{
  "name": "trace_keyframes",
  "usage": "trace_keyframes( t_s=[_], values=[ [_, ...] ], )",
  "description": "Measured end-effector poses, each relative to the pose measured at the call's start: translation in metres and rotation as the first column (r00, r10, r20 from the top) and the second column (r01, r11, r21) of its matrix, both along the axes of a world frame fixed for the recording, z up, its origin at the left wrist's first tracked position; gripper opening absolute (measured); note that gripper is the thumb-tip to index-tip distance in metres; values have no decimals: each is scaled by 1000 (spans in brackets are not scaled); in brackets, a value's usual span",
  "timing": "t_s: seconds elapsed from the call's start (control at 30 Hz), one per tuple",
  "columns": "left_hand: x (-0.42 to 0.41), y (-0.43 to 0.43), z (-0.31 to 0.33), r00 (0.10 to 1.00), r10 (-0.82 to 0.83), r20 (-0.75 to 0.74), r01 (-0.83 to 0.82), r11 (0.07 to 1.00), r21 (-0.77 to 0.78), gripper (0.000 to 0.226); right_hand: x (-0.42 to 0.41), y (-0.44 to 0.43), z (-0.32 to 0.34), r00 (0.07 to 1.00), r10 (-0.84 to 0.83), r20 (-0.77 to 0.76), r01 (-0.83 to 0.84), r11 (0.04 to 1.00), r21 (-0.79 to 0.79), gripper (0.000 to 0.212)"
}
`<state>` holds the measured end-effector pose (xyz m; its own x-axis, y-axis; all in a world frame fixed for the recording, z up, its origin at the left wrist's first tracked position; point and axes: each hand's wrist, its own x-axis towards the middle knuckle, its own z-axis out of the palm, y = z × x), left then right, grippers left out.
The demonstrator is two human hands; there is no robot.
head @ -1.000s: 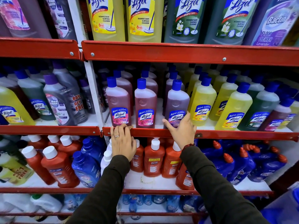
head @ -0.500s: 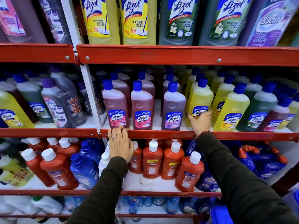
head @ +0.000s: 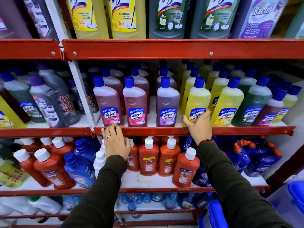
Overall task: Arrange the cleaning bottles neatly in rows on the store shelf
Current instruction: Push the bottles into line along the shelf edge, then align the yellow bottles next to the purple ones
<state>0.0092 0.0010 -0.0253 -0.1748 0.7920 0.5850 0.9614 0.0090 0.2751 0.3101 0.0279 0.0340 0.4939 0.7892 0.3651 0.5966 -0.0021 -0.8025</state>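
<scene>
On the middle shelf stand rows of blue-capped Lizol bottles: two pink ones, a purple one, then yellow ones and green ones further right. My right hand grips the base of the front yellow bottle, thumb on its left side and fingers across the label. My left hand rests with curled fingers on the red shelf rail, just below the left pink bottle.
Large Lizol and Bactin bottles fill the upper shelf. Below are orange Bactin bottles with white caps and dark blue bottles. A white upright divides the bay from grey and green bottles on the left.
My right hand moved right from the purple bottle to the front yellow bottle and took hold of its base. My left hand stayed on the rail.
</scene>
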Motion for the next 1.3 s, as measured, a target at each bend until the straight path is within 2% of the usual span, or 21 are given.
trace_keyframes(
  t_s=[0.13, 0.23, 0.3, 0.37, 0.4, 0.43, 0.5, 0.53, 0.6, 0.67, 0.7, 0.8, 0.87, 1.0, 1.1, 1.17, 1.27, 1.3],
  values=[
    [15, -3, -1, 995, 50, 89, -50, 999, 1, 39, 3, -2, 2, 999, 40, -3, -40, 999, -4, 90],
    [39, -6, 0, 952, 45, 301, -56, 998, 29, 40, 8, -7, 5, 993, 117, -24, -117, 993, 8, 105],
    [64, -8, 4, 917, -30, 399, -12, 995, 101, 41, 13, -13, 6, 984, 165, -64, -159, 984, 80, 112],
    [97, -12, 15, 880, -236, 413, 152, 962, 225, 41, 17, -20, 9, 966, 210, -149, -187, 970, 155, 103],
    [114, -14, 21, 826, -385, 412, 279, 914, 294, 39, 18, -23, 11, 949, 234, -210, -200, 965, 171, 99],
    [132, -16, 28, 736, -526, 426, 400, 846, 353, 37, 19, -26, 13, 930, 252, -269, -208, 961, 181, 96],
    [167, -26, 47, 506, -682, 528, 546, 727, 416, 34, 24, -31, 17, 891, 275, -360, -214, 956, 200, 90],
    [183, -29, 56, 400, -681, 613, 578, 706, 408, 35, 27, -32, 18, 875, 292, -385, -227, 952, 206, 81],
    [209, -24, 63, 236, -574, 784, 602, 720, 345, 39, 30, -35, 20, 846, 359, -393, -294, 931, 217, 57],
    [226, -13, 64, 119, -456, 882, 616, 730, 295, 50, 34, -35, 19, 835, 405, -373, -349, 913, 210, 37],
    [231, -7, 62, 79, -426, 901, 636, 717, 284, 58, 36, -37, 19, 833, 413, -368, -358, 910, 211, 34],
    [239, 1, 61, 77, -421, 904, 652, 707, 273, 71, 38, -43, 15, 843, 411, -346, -358, 910, 208, 67],
    [241, 0, 65, 83, -423, 902, 638, 718, 278, 72, 40, -43, 12, 842, 426, -331, -369, 903, 222, 76],
    [245, -2, 70, 161, -432, 887, 632, 735, 244, 66, 45, -42, 13, 835, 462, -300, -402, 883, 242, 68],
    [247, 0, 65, 179, -462, 869, 624, 736, 263, 54, 45, -40, 11, 837, 452, -309, -400, 890, 221, 67],
    [246, 3, 63, 201, -470, 859, 627, 736, 256, 53, 46, -39, 10, 843, 442, -306, -391, 895, 217, 66],
    [242, 1, 61, 207, -474, 856, 628, 735, 255, 58, 41, -41, 8, 860, 387, -332, -327, 918, 223, 58],
    [239, -2, 60, 237, -492, 837, 591, 757, 278, 55, 36, -45, 8, 873, 344, -345, -268, 931, 249, 54]
  ],
)
